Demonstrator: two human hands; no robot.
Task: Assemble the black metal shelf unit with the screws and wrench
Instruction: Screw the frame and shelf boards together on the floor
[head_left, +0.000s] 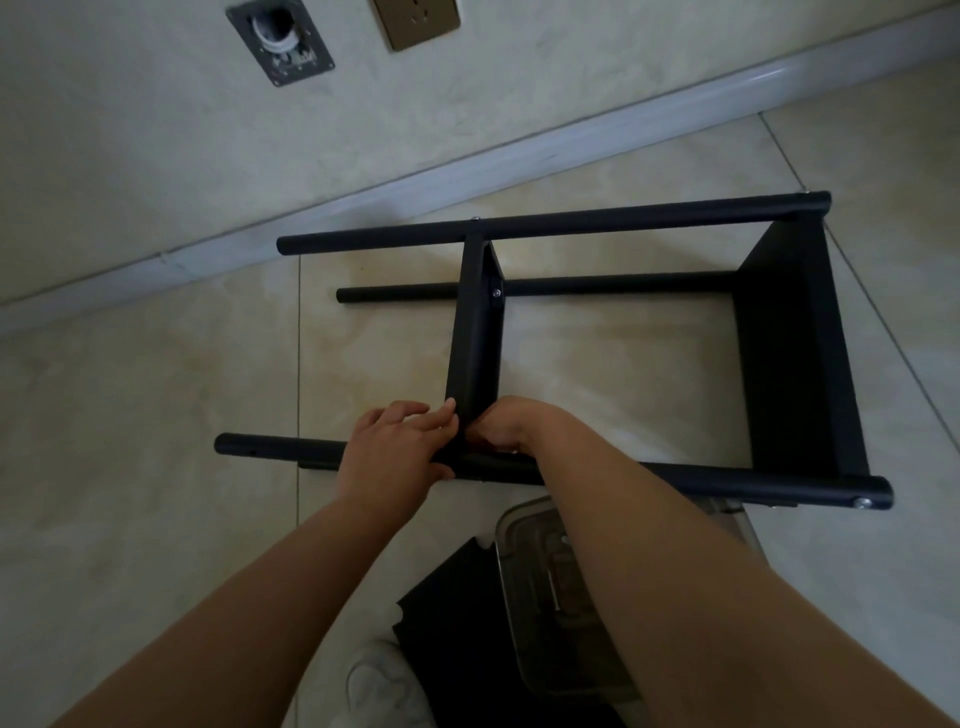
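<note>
The black metal shelf unit (784, 338) lies on its side on the tiled floor, its round posts running left to right. A middle shelf panel (474, 332) stands between the far post (550, 223) and the near post (280, 451). My left hand (395, 452) grips the near post where the panel meets it, fingers lying against the panel's edge. My right hand (506, 423) is curled at the same joint on the panel's right side; what it pinches is hidden. A silver screw (496, 292) shows on the panel, another (863, 502) at the near post's right end.
A clear plastic container (524, 530) holding small parts sits on the floor beneath my right forearm. A black panel (447, 597) lies beside it, near my white shoe (379, 680). The wall and skirting board (467, 171) run diagonally just behind the shelf unit.
</note>
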